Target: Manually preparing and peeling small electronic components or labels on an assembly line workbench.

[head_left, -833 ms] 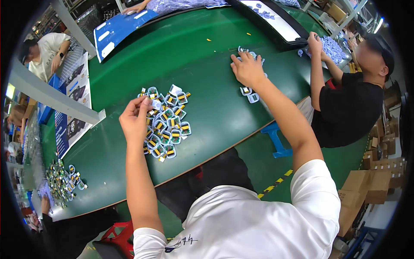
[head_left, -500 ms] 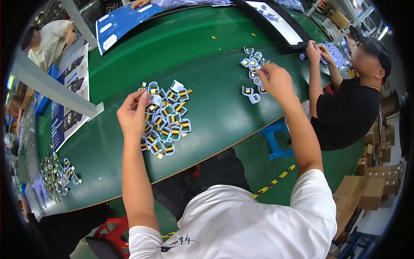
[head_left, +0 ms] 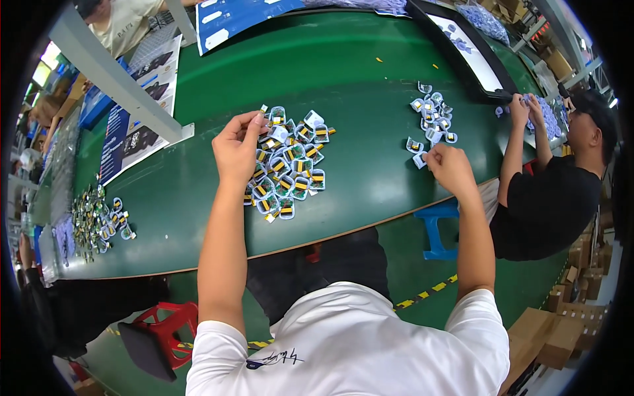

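Note:
A pile of small pale-blue casings [head_left: 288, 173], with green boards and black-and-yellow parts inside, lies on the green table in front of me. My left hand [head_left: 238, 146] is at its far left edge, thumb and fingers pinched together. A small white-and-yellow tab [head_left: 264, 109] shows at those fingertips; whatever else is between them is hidden. Further right lies a smaller group of similar casings [head_left: 432, 113]. My right hand [head_left: 453, 170] is at the near end of that group, its closed fingertips on the edge of the nearest pale-blue casing [head_left: 419, 160].
A heap of small parts [head_left: 92, 221] lies at the table's left end. A metal post [head_left: 125, 72] stands beside printed sheets. At the right, a co-worker [head_left: 548, 198] handles blue pieces beside a black-framed tray [head_left: 456, 49]. A blue stool [head_left: 438, 231] stands below the table edge.
My right hand has come nearer, from beside the middle of the smaller group to its nearest casing. My left hand stays at the pile's edge. The whole view has shifted, moving the scene rightward.

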A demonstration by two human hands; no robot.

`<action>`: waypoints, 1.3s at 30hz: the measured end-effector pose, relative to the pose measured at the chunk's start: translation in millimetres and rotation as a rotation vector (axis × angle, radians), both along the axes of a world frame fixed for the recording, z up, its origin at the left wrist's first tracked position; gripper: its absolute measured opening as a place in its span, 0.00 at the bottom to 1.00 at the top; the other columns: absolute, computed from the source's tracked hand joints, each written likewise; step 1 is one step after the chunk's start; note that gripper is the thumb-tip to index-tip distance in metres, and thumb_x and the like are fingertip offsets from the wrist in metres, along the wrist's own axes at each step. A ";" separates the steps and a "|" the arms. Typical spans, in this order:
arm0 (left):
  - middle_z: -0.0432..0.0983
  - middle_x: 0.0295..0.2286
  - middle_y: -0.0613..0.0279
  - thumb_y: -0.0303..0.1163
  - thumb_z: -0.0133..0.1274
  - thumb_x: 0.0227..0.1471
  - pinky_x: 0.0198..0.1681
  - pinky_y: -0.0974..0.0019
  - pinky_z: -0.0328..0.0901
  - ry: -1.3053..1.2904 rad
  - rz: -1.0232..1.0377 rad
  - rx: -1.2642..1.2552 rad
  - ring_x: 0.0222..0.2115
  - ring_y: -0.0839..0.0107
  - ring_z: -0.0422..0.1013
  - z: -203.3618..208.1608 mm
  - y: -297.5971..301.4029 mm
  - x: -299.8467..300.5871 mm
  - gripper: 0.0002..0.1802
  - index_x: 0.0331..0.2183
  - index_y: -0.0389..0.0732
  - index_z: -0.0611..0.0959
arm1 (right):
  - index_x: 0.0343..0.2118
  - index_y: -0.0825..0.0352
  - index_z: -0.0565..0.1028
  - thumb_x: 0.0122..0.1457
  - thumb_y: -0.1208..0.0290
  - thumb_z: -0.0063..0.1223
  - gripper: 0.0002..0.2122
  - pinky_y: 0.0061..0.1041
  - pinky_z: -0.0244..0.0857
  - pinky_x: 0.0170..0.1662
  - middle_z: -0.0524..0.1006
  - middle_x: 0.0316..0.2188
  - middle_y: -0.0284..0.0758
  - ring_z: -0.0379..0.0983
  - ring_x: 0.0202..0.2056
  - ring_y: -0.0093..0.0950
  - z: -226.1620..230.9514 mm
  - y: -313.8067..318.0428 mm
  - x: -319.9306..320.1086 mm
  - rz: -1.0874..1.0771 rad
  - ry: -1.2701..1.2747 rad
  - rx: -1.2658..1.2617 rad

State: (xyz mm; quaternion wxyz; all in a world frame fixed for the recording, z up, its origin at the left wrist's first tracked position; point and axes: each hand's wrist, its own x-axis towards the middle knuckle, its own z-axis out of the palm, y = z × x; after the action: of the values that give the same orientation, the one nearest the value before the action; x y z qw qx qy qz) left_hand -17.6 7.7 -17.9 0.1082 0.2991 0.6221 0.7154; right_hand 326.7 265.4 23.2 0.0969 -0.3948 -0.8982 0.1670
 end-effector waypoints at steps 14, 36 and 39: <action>0.84 0.37 0.59 0.29 0.68 0.49 0.53 0.54 0.69 0.888 -0.195 -0.204 0.47 0.56 0.77 65.7 -9.7 68.7 0.12 0.39 0.41 0.89 | 0.28 0.64 0.76 0.54 0.70 0.67 0.08 0.35 0.63 0.38 0.74 0.24 0.33 0.74 0.29 0.35 59.7 -97.0 -104.2 0.779 0.201 0.506; 0.85 0.34 0.61 0.31 0.66 0.52 0.60 0.46 0.66 0.659 0.198 -0.461 0.41 0.61 0.80 46.8 -184.3 23.4 0.05 0.33 0.44 0.89 | 0.38 0.66 0.82 0.55 0.70 0.68 0.10 0.37 0.65 0.42 0.76 0.26 0.35 0.72 0.31 0.38 57.4 -178.5 -192.5 1.113 0.394 0.371; 0.86 0.37 0.55 0.27 0.66 0.54 0.47 0.60 0.72 0.492 0.519 -0.540 0.39 0.60 0.80 57.0 -256.7 -3.4 0.06 0.36 0.38 0.90 | 0.38 0.66 0.82 0.55 0.72 0.68 0.09 0.37 0.65 0.42 0.76 0.26 0.35 0.72 0.32 0.38 49.7 -163.5 -187.2 1.038 0.391 0.362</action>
State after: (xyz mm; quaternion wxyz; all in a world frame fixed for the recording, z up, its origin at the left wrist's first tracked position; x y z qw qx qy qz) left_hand -21.1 -249.0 39.1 -0.1520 0.2557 0.8481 0.4384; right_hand 139.5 101.9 73.0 0.2324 0.1580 -0.9538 0.1063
